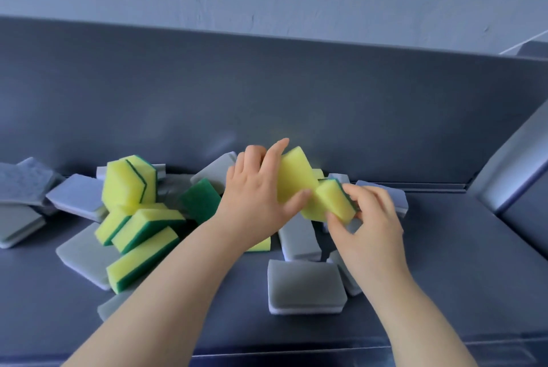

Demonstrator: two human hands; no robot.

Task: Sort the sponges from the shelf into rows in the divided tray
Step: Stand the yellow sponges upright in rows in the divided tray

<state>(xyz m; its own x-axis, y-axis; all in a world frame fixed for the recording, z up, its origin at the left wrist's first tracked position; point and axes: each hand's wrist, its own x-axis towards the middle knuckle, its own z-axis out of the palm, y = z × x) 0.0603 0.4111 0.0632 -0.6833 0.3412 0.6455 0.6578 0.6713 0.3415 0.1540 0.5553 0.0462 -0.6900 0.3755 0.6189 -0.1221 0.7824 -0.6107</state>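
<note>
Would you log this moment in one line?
left hand grips upper sponge | right hand pinches lower sponge | pile on shelf

The left hand (255,197) covers the left part of the yellow sponge (296,176) it grips, and its far fingertips blur. The right hand (367,224) hides the near end of the green-backed sponge (332,200) it pinches. The left forearm (178,277) covers most of a third sponge (262,244). The left edge cuts a grey sponge (17,224) and the shelf (444,248).
</note>
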